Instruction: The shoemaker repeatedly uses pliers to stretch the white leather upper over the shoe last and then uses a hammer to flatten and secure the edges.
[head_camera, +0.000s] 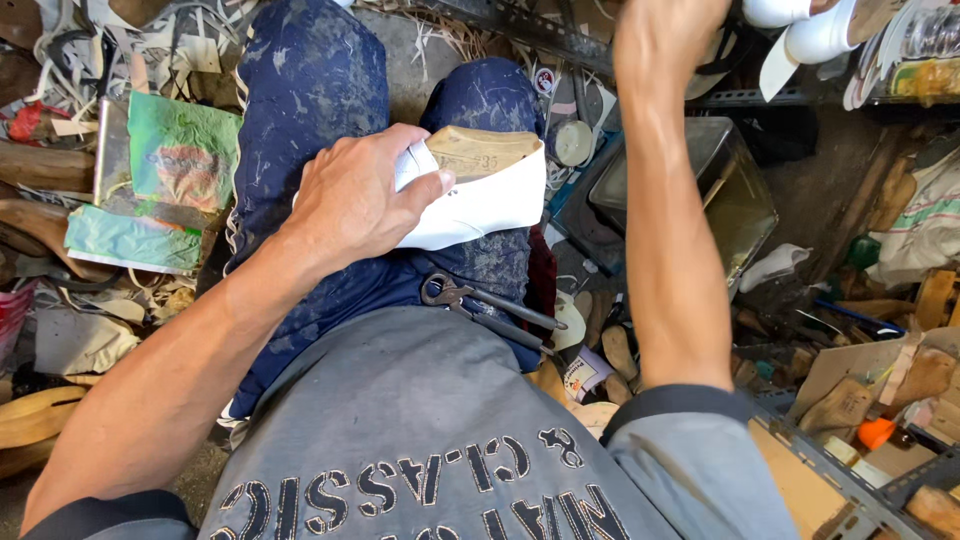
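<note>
My left hand grips a white shoe upper stretched over a wooden last, holding it down on my lap in blue spattered trousers. Metal pliers lie on my thigh just below the shoe. My right arm reaches up and away; my right hand is cut off by the frame's top edge near white shoes on a shelf. What its fingers hold is hidden.
A metal tin box stands on the floor to the right. Wooden lasts and scraps litter the right side. Green paper-covered boards and leather offcuts lie at left. A metal shelf rail crosses the lower right.
</note>
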